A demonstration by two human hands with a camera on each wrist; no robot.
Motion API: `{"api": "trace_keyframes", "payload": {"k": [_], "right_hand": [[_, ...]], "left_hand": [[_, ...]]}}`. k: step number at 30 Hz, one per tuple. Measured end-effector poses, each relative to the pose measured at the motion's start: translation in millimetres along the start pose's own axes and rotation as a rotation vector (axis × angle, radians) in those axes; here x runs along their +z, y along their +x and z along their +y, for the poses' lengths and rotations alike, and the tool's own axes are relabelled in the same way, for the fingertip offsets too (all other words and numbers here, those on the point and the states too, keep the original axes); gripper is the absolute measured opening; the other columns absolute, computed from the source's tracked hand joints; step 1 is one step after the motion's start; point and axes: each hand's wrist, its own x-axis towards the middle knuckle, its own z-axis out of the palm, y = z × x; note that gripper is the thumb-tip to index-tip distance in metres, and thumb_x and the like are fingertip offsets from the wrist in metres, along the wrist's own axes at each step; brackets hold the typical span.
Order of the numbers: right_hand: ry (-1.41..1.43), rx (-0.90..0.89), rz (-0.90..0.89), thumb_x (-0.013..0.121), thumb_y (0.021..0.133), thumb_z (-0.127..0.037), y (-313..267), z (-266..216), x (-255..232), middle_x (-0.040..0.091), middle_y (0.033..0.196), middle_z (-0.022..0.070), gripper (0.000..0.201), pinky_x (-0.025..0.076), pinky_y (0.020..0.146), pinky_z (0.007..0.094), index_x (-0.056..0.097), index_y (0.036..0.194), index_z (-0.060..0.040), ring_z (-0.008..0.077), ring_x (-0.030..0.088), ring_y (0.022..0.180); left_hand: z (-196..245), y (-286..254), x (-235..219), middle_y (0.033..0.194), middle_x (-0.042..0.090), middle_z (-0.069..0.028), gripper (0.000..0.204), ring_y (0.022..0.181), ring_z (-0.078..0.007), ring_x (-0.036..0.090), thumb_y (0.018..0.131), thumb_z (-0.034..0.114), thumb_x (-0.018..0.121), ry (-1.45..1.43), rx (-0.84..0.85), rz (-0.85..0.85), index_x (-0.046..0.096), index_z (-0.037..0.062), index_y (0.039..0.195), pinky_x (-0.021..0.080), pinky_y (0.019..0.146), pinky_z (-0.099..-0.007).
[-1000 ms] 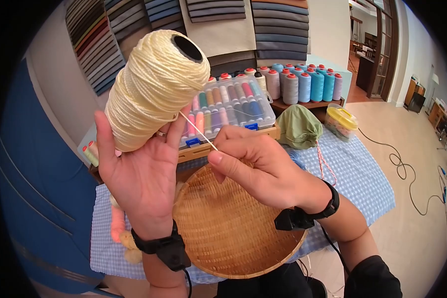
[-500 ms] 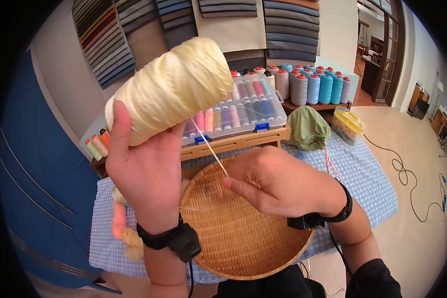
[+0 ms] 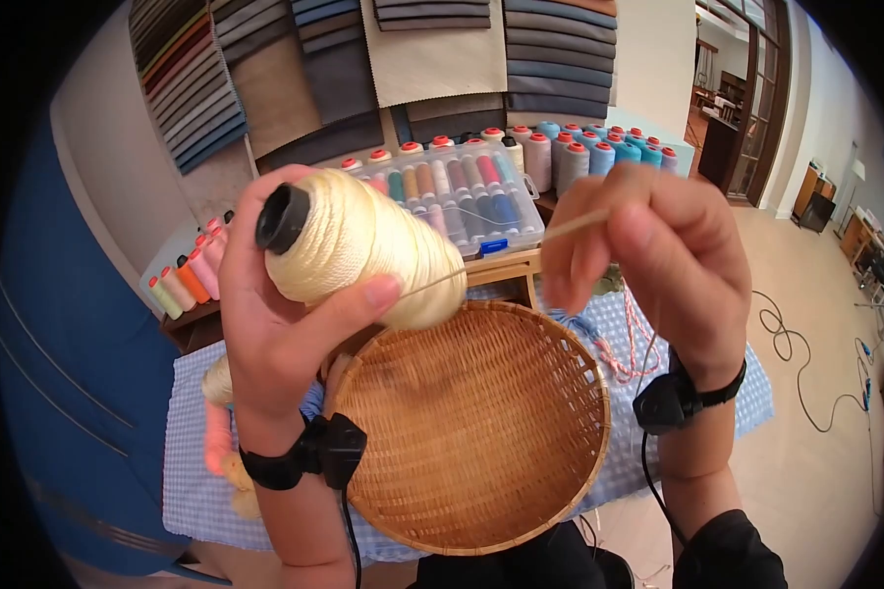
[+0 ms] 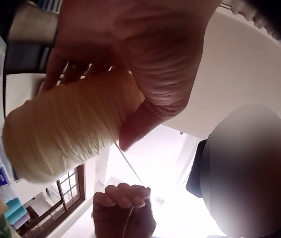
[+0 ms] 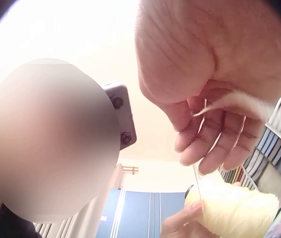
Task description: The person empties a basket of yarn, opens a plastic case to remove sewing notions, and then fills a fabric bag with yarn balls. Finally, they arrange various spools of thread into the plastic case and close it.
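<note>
A spool of cream yarn [image 3: 363, 245], its black core end pointing left, is gripped in my left hand [image 3: 280, 339], the thumb lying across the windings. From near that thumb a yarn strand [image 3: 575, 226] runs taut to my right hand [image 3: 683, 270], which pinches it up and to the right. The strand's loose end hangs below the right hand. In the left wrist view the spool [image 4: 66, 124] lies along the fingers, with the right hand [image 4: 123, 213] beneath. The right wrist view has the right hand's curled fingers [image 5: 215, 148] above the spool [image 5: 239, 210].
Below the hands is a round woven bamboo basket [image 3: 481, 432] on a blue checked cloth [image 3: 192, 491]. Behind it stand a clear case of thread spools [image 3: 452, 201] and several thread cones [image 3: 570, 162]. Pink-and-white cord [image 3: 629, 363] lies right, coral yarn [image 3: 218, 437] left.
My left hand has turned the spool over, so its black end swung from upper right to the left, and the thumb came onto the windings. My right hand rose and moved right with the strand.
</note>
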Motion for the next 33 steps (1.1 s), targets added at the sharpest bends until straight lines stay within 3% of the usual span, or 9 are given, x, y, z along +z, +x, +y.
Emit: {"api": "trace_keyframes", "payload": {"k": [4, 7, 10, 16, 20, 27, 29, 31, 33], "right_hand": [[0.013, 0.088, 0.026, 0.047, 0.11, -0.016, 6.6, 14.0, -21.1, 0.052, 0.062, 0.0012, 0.031, 0.041, 0.053, 0.0267, 0.066, 0.095, 0.0033, 0.01, 0.049, 0.054], [0.196, 0.317, 0.054, 0.071, 0.099, -0.016, 9.2, 22.4, -28.7, 0.061, 0.067, -0.0042, 0.018, 0.042, 0.058, 0.0228, 0.074, 0.097, 0.0016, 0.0035, 0.051, 0.061], [-0.106, 0.224, 0.151, 0.073, 0.097, -0.014, 10.7, 40.5, -20.9, 0.062, 0.072, -0.0048, 0.017, 0.039, 0.058, 0.0213, 0.075, 0.094, 0.002, 0.0008, 0.051, 0.065], [-0.126, 0.251, 0.206, 0.076, 0.094, -0.014, 10.8, 49.4, -15.6, 0.06, 0.073, -0.0081, 0.017, 0.034, 0.057, 0.0201, 0.075, 0.091, 0.0026, -0.0008, 0.043, 0.065], [-0.203, 0.267, 0.228, 0.076, 0.094, -0.014, 11.3, 50.2, -13.7, 0.054, 0.067, -0.0103, 0.017, 0.033, 0.055, 0.0205, 0.075, 0.09, 0.0029, -0.0014, 0.039, 0.061], [-0.26, 0.231, 0.145, 0.074, 0.094, -0.012, 10.7, 76.3, -18.3, 0.049, 0.063, -0.0108, 0.017, 0.033, 0.054, 0.0214, 0.074, 0.087, 0.0038, -0.0003, 0.037, 0.059], [-0.253, 0.382, 0.076, 0.074, 0.094, -0.011, 10.6, 74.9, -15.8, 0.05, 0.061, -0.0099, 0.017, 0.034, 0.053, 0.0215, 0.073, 0.084, 0.0036, 0.0001, 0.037, 0.057], [-0.21, 0.384, 0.016, 0.074, 0.094, -0.01, 7.4, 82.4, -13.8, 0.051, 0.062, -0.0093, 0.017, 0.034, 0.052, 0.0216, 0.073, 0.084, 0.0034, 0.0001, 0.039, 0.057], [-0.228, 0.313, -0.058, 0.073, 0.093, -0.009, 3.2, 81.9, -8.5, 0.056, 0.063, -0.0071, 0.015, 0.035, 0.051, 0.0221, 0.073, 0.083, 0.0028, -0.0003, 0.043, 0.057]], "left_hand": [[-0.3, -5.9, -8.4, 0.121, 0.064, -0.0218, 0.073, 0.111, -0.029, 0.066, 0.073, 0.004, 0.079, -0.246, -0.28, -0.11, 0.046, -0.0045, 0.138, 0.052, 0.099, -0.0417], [4.2, -8.9, -6.2, 0.116, 0.065, -0.0283, 0.09, 0.104, -0.0445, 0.07, 0.066, 0.025, 0.079, -0.367, -0.432, -0.124, 0.038, -0.0038, 0.142, 0.058, 0.093, -0.0533], [0.1, -9.2, -5.6, 0.112, 0.065, -0.0294, 0.09, 0.095, -0.0405, 0.071, 0.064, 0.029, 0.081, -0.552, -0.45, -0.175, 0.04, -0.0056, 0.137, 0.061, 0.086, -0.0485], [2.3, -9.0, -5.9, 0.103, 0.066, -0.0274, 0.097, 0.092, -0.0341, 0.071, 0.052, 0.035, 0.092, -0.585, -0.5, -0.238, 0.041, -0.0028, 0.126, 0.062, 0.076, -0.0374], [-7.3, -8.5, -4.8, 0.104, 0.066, -0.026, 0.1, 0.094, -0.0341, 0.07, 0.05, 0.031, 0.096, -0.649, -0.451, -0.273, 0.038, -0.0003, 0.126, 0.062, 0.076, -0.0375], [-25.9, -10.1, -3.2, 0.119, 0.063, -0.0253, 0.098, 0.109, -0.0385, 0.067, 0.069, 0.039, 0.093, -1.009, -0.305, -0.375, 0.035, -0.0003, 0.139, 0.063, 0.087, -0.0488], [-22.4, -12.1, -2.8, 0.123, 0.062, -0.0259, 0.096, 0.112, -0.0392, 0.066, 0.076, 0.044, 0.089, -1.08, -0.234, -0.365, 0.035, -0.0009, 0.142, 0.062, 0.09, -0.0514], [-11.1, -15.6, -6.3, 0.134, 0.058, -0.0277, 0.099, 0.123, -0.0407, 0.061, 0.075, 0.038, 0.088, -0.86, -0.365, -0.047, 0.034, -0.0031, 0.147, 0.049, 0.109, -0.0485], [-19.1, -9.6, -16.0, 0.135, 0.06, -0.0217, 0.073, 0.124, -0.0329, 0.062, 0.09, 0.035, 0.076, -0.873, -0.315, 0.008, 0.044, -0.0029, 0.144, 0.049, 0.108, -0.0464]]}}
